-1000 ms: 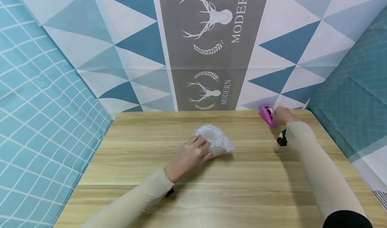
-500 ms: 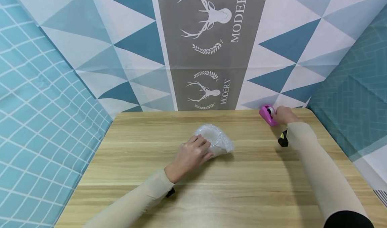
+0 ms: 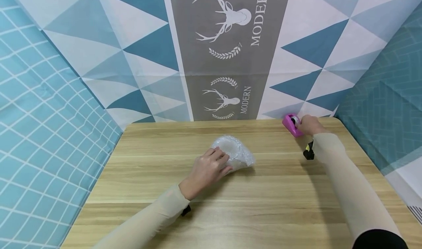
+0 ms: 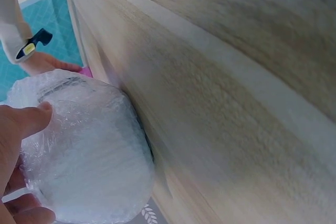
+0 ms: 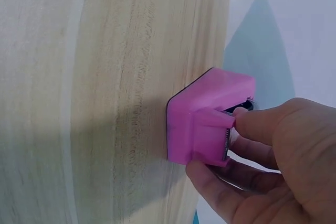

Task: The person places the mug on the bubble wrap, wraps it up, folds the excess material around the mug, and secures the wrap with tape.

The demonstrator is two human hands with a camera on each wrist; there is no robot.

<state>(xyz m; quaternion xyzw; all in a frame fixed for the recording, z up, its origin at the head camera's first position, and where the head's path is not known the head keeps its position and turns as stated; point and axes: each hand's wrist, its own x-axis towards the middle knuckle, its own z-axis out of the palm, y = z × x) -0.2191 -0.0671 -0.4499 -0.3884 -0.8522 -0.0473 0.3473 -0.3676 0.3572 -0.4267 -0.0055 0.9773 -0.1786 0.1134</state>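
A rounded bundle in clear bubble wrap [image 3: 238,152] lies on the wooden table, a little right of its middle. My left hand [image 3: 207,168] holds its near left side; in the left wrist view the thumb presses the wrap [image 4: 94,150] and the fingers curl at another side. What is inside the wrap cannot be made out. At the far right of the table stands a pink tape dispenser [image 3: 290,126] with a tape roll in it. My right hand [image 3: 310,125] grips its toothed cutter end, thumb and fingers on opposite sides in the right wrist view [image 5: 205,129].
The wooden table [image 3: 250,212] runs up to a patterned back wall cloth [image 3: 227,65]. A blue grid cloth [image 3: 43,106] borders it on the left, a teal cloth [image 3: 389,95] on the right. The dispenser sits close to the far edge.
Almost nothing differs. The view has shifted very slightly; both hands keep their places on the bubble-wrapped bundle and the tape dispenser.
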